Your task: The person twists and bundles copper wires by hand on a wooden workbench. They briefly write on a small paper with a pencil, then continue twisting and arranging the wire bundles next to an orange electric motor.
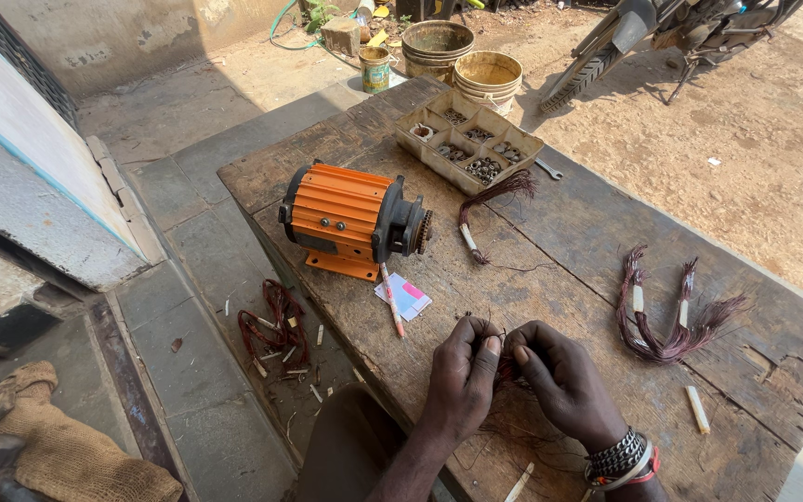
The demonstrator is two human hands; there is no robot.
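Both hands meet at the near edge of the wooden workbench (606, 232): the left hand (462, 372) and the right hand (564, 376) pinch, between thumb and fingertips, a small tuft of reddish copper winding wire (506, 370), which shows only in the narrow gap between the two thumbs; each hand is closed on it. Loose strands (513, 442) trail from the pinch toward six o'clock, across the boards beneath the wrists. Judged risks: the thin strands could snap or kink if pulled unevenly, and the trailing ends could snag on the rough, cracked boards. At about eleven o'clock from the grip lie a pen (391, 299) and a small card (402, 296), and beyond them the orange electric motor (350, 221). At twelve o'clock rests a taped wire bundle (490, 209), with a compartmented parts tray (468, 139) farther off. At three o'clock, well apart, lies a larger coil bundle (666, 316); a short white sleeve piece (697, 409) sits near four o'clock. More wire scraps (276, 325) lie on the paving at nine o'clock, below the bench.
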